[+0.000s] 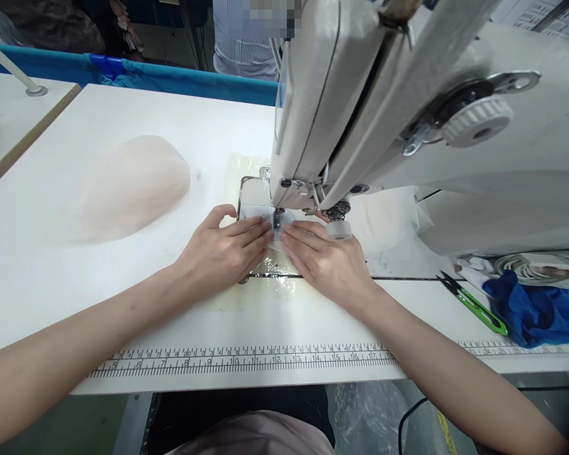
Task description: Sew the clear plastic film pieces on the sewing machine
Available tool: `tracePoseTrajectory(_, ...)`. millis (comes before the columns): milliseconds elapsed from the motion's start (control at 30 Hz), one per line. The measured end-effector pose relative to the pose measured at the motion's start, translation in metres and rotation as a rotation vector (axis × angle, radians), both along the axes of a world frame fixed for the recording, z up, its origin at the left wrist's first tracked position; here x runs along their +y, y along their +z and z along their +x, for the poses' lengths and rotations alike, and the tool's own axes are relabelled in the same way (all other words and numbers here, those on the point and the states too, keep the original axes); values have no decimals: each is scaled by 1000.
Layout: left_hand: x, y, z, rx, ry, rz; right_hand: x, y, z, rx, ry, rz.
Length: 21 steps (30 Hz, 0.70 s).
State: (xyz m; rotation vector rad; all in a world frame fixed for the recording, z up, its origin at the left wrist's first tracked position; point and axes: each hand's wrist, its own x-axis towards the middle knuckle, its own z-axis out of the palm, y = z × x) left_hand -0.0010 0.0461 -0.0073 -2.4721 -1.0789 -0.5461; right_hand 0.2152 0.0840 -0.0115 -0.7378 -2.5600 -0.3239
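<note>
My left hand [225,253] lies flat on the sewing machine's bed, its fingers stretched toward the presser foot [277,218]. From the other side, my right hand [329,259] lies with straight fingers just right of the foot. Beneath the fingertips, a thin, pale see-through piece [275,245] shows in part; its edges are mostly hidden. Around the foot is the shiny metal plate [255,189], with clear yellowish film [284,287] in front. The sewing machine [322,101] rises above both hands. Its round white knob [339,229] partly covers my right hand.
Green thread snips [478,308] lie at the right beside a blue cloth [535,309]. A printed ruler [265,359] runs along the table's front edge. On the left is a sheer beige patch [146,183], possibly fabric. Behind the blue cloth barrier [184,82] is a person [244,54].
</note>
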Motion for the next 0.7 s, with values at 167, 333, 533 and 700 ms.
tracePoseTrajectory(167,2,-1,0,-9,23,-14,2,-1,-1,-4,-13,13)
tracePoseTrajectory(333,4,-3,-1,-50,19,-88,4,-3,-1,-9,-24,-19)
tracePoseTrajectory(533,5,-4,-1,-60,24,-89,4,-3,-1,-29,-37,5)
tracePoseTrajectory(700,4,-4,-1,-75,31,-94,5,-4,-1,-40,-34,7)
